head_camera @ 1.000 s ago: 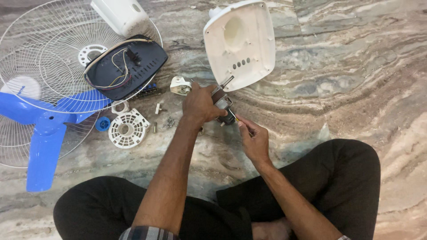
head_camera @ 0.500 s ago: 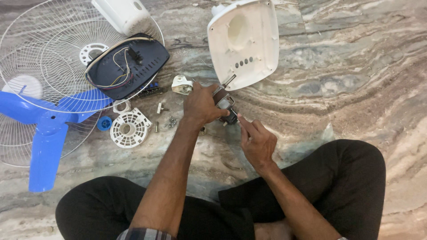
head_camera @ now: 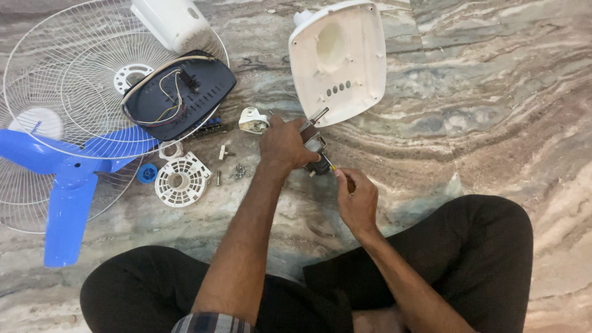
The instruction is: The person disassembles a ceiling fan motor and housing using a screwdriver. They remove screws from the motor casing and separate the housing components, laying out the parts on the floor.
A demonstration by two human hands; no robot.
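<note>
My right hand is nearest me, fingers curled tight around a screwdriver whose tip meets the fan motor. Just beyond it, my left hand clamps down over that motor on the marble floor, the metal shaft poking out past my knuckles toward the white housing cover. To the left lie loose screws, a round white vented cap and a small white knob piece. Farther off sit the dark wired back panel, the blue fan blade and the wire grille.
</note>
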